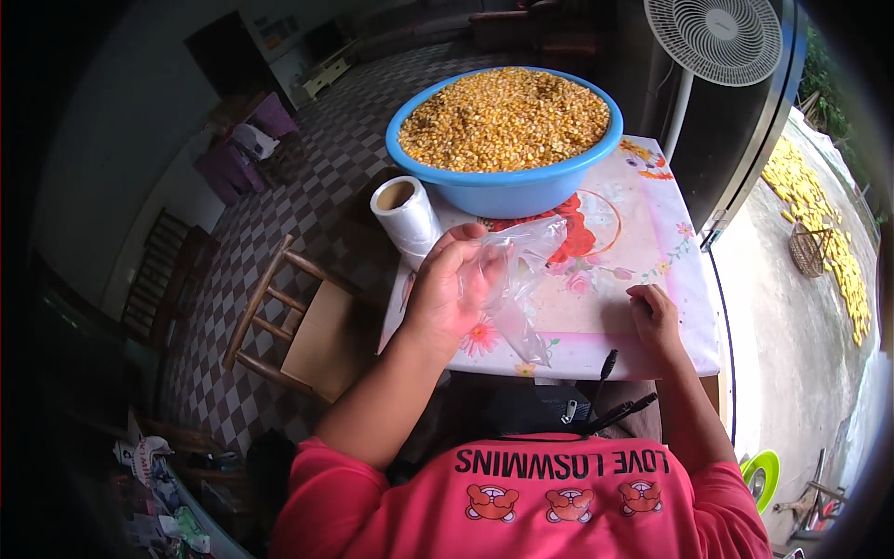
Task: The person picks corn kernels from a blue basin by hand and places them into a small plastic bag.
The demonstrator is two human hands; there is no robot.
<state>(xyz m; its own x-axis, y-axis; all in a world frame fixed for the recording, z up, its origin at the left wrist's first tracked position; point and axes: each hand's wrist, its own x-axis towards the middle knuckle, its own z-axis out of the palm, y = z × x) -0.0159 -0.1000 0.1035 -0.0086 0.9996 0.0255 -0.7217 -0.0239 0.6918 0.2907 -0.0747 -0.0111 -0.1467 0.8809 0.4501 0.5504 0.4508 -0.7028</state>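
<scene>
My left hand (453, 284) is raised over the near left part of the table, its fingers closed on a thin clear plastic bag (523, 279). Limp and crumpled, the bag hangs from the fingers to the right, its lower end near the table's front edge. Part of the fingers shows through the film. Resting at the near right of the tabletop, my right hand (655, 315) has its fingers curled in, and nothing shows in them. Just beyond my left hand a roll of clear plastic bags (416, 228) stands upright, its brown cardboard core facing up.
A large blue basin (512, 191) heaped with corn kernels (507, 121) fills the far side of the flowered table (643, 261). A wooden chair (321, 335) stands left. Behind the table's right corner is a white fan (717, 37). Outside, yellow corn cobs (843, 270) lie beside a basket (807, 250).
</scene>
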